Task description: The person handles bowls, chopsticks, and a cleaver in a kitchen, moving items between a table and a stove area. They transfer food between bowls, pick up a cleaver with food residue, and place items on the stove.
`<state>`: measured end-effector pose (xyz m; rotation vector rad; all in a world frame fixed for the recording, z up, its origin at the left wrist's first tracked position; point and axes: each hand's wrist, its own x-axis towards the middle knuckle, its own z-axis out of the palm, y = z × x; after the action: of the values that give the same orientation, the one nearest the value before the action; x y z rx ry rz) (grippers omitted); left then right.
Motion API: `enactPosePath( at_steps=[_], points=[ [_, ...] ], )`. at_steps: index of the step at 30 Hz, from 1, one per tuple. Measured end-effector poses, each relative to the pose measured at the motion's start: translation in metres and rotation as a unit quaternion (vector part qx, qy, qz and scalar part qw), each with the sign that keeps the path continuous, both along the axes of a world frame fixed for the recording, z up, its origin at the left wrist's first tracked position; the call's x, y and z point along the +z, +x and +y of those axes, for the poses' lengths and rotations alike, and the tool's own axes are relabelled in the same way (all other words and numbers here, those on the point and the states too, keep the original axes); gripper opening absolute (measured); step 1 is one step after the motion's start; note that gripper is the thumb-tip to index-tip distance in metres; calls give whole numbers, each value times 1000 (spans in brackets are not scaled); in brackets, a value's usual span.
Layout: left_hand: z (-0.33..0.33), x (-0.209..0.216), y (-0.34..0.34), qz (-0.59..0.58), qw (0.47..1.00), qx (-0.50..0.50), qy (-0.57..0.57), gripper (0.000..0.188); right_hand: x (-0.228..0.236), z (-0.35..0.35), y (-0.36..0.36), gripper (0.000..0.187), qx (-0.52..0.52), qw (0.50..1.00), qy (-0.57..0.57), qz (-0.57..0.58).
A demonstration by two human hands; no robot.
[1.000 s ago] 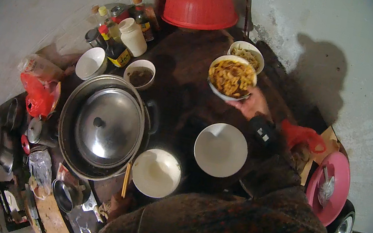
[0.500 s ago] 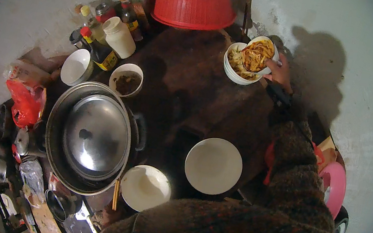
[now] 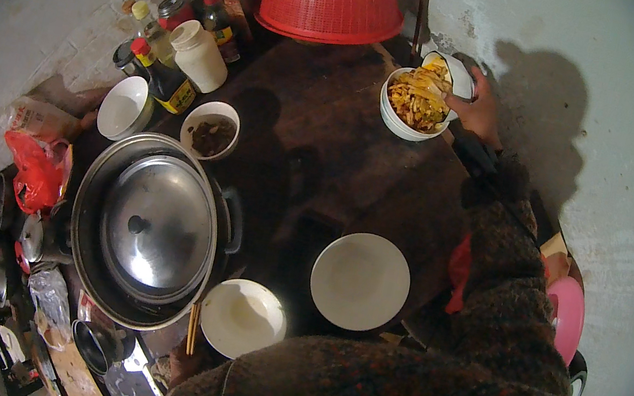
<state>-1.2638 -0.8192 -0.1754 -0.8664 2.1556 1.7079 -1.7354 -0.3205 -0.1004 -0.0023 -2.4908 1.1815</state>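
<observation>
At the far right of the table, my right hand (image 3: 480, 112) grips a small white bowl (image 3: 461, 78) by its side, thumb at the rim. This bowl is tipped steeply over a white bowl (image 3: 399, 128) standing on the table. Yellow-orange strips of food (image 3: 419, 101) spill from the tipped bowl and heap in the lower one. My left hand (image 3: 181, 365) shows only in part at the lower edge, beside the sleeve. A pair of chopsticks (image 3: 193, 330) juts up from it, next to a cream bowl (image 3: 243, 321); most of its fingers are hidden.
A large metal pot (image 3: 76, 240) with a lid (image 3: 159, 225) stands at left. Behind it are a bowl of dark food (image 3: 211, 133), a white bowl (image 3: 125, 109) and several bottles. A red basket (image 3: 330, 5) carries a plate at the back. A pale round bowl (image 3: 360, 282) sits in front.
My right hand has tipped the small bowl further over, and its food has slid down into the lower bowl. The chopsticks stay near my left hand.
</observation>
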Motion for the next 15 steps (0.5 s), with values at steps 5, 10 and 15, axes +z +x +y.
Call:
enactPosePath(
  at_steps=[5, 10, 15],
  points=[
    [1, -13, 6, -19, 998, 17, -51, 33, 7, 3, 4, 81, 30, 996, 51, 72],
    [9, 0, -1, -11, 999, 41, -18, 32, 27, -2, 16, 77, 20, 990, 102, 96],
    [1, -10, 4, -22, 998, 18, -61, 29, 40, -4, 23, 75, 51, 985, 114, 117]
  ],
)
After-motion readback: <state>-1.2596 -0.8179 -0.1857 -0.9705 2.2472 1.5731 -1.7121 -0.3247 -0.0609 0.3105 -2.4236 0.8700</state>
